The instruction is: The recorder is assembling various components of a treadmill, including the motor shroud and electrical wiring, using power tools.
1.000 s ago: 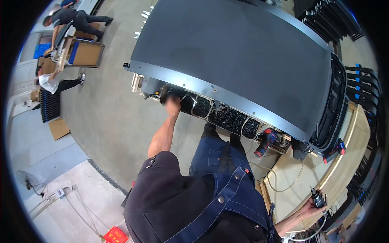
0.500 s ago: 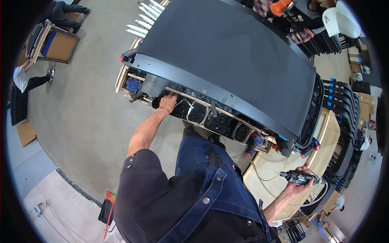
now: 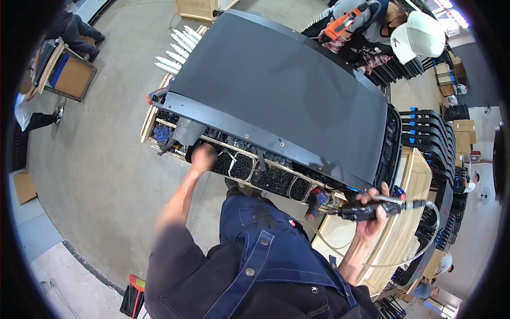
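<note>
Gripping the driver (image 3: 364,211) in our right hand (image 3: 372,227), not yet against the panel (image 3: 281,90), we cannot tell whether our left hand (image 3: 202,158) at the stocked bins (image 3: 253,169) grasps anything.

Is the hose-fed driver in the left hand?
No: the right hand grips the hose-fed driver, while the left hand is apart from it, near small dark parts.

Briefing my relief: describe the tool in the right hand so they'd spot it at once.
Start at the big dark panel. By its lower right corner, the person's right hand holds a black tool. Unlike the red-trimmed power tool to its left, it has a pale hose.
</note>
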`<state>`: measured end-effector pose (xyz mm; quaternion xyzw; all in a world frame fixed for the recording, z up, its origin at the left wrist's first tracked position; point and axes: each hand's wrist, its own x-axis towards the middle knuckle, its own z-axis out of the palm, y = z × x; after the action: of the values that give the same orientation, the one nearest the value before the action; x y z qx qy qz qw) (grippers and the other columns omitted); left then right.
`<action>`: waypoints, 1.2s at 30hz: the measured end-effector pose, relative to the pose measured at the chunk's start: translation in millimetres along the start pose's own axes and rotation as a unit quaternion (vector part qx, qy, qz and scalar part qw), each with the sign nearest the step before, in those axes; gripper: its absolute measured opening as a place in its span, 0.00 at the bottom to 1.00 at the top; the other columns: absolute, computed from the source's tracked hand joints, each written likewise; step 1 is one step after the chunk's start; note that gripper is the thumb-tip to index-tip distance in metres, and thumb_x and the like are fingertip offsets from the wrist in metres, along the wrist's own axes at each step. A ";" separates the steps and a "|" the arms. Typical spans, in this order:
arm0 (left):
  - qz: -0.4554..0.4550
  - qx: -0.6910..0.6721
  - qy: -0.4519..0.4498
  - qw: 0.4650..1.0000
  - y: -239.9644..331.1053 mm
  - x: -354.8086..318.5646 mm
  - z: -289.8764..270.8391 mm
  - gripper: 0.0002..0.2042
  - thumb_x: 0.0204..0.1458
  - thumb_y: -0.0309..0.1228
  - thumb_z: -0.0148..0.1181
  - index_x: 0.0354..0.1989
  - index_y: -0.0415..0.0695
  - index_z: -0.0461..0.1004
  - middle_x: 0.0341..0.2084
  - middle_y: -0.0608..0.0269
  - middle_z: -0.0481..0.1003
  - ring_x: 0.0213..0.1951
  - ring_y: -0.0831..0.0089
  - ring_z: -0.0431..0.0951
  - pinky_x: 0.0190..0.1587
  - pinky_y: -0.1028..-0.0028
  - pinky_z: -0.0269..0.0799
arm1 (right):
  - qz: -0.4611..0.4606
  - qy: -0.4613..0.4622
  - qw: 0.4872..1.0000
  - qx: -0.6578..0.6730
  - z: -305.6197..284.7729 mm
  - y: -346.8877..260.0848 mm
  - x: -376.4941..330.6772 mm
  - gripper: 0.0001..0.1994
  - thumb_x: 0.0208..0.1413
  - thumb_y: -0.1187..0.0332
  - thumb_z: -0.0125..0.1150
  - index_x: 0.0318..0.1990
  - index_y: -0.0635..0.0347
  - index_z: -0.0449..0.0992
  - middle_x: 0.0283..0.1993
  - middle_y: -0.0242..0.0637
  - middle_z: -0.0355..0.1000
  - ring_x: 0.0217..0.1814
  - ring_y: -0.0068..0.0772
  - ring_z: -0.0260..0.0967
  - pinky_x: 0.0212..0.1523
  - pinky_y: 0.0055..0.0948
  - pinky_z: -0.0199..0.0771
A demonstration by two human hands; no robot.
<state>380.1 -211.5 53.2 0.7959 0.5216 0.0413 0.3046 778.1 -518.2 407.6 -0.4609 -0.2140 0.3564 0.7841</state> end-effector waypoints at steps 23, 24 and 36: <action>-0.011 -0.719 0.004 0.695 341.4 -142.1 -53.8 0.08 0.60 0.24 0.64 0.46 0.39 0.77 0.35 0.58 0.81 0.37 0.68 0.83 0.41 0.72 0.81 | 0.109 0.034 0.968 0.223 21.2 66.6 59.3 0.19 0.58 0.70 0.65 0.57 0.57 0.72 0.55 0.44 0.76 0.48 0.37 0.76 0.61 0.49 0.74; 0.043 -0.596 0.097 0.796 345.3 -141.9 -58.2 0.07 0.59 0.22 0.64 0.45 0.37 0.78 0.34 0.58 0.81 0.36 0.69 0.83 0.41 0.73 0.79 | 0.108 0.034 0.969 0.219 19.3 70.9 59.1 0.19 0.58 0.70 0.65 0.57 0.57 0.72 0.55 0.44 0.76 0.48 0.37 0.76 0.61 0.49 0.74; -0.153 -0.797 -0.201 0.549 301.0 -66.7 -52.4 0.12 0.63 0.33 0.63 0.48 0.37 0.76 0.34 0.61 0.80 0.37 0.71 0.82 0.41 0.73 0.83 | -0.040 -0.001 0.999 -0.030 74.4 84.1 68.8 0.26 0.54 0.70 0.66 0.60 0.59 0.66 0.57 0.48 0.73 0.49 0.38 0.77 0.61 0.49 0.75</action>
<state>572.2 -326.8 271.4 0.1228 0.3137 0.2322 0.9125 743.3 -396.8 370.4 -0.4745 -0.2437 0.3191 0.7833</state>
